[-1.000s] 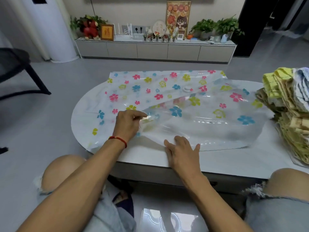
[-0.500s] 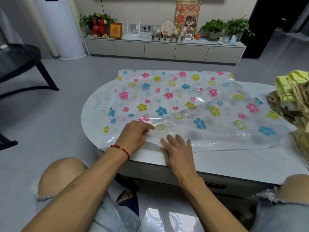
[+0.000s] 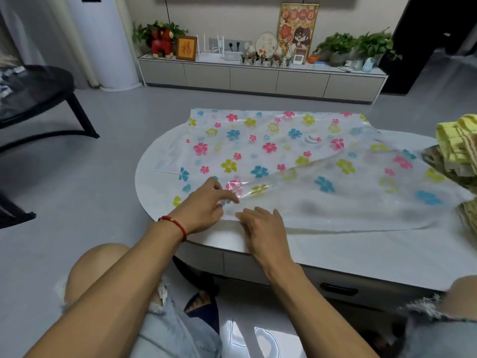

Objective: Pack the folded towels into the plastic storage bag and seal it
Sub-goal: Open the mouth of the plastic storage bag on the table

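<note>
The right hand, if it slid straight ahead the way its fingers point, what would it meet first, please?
The right hand already lies on the plastic storage bag, so it would likely ride up its raised clear upper layer.

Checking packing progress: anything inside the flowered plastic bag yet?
Nothing visible inside the clear flower-printed plastic storage bag; it lies flat on the white oval table. Folded yellow towels remain stacked outside.

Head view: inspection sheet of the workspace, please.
Surface: white oval table, near edge bare.
Job's things: clear flower-printed plastic storage bag flat on the table, no towels in it; stack of folded yellow towels at the table's right end.
Clutter: nothing seen.
Grips: left hand pinches the bag's near edge; right hand rests flat on the bag.
Cables: nothing seen on the table.
Surroundings: grey floor, black chair, low white cabinet with plants.
</note>
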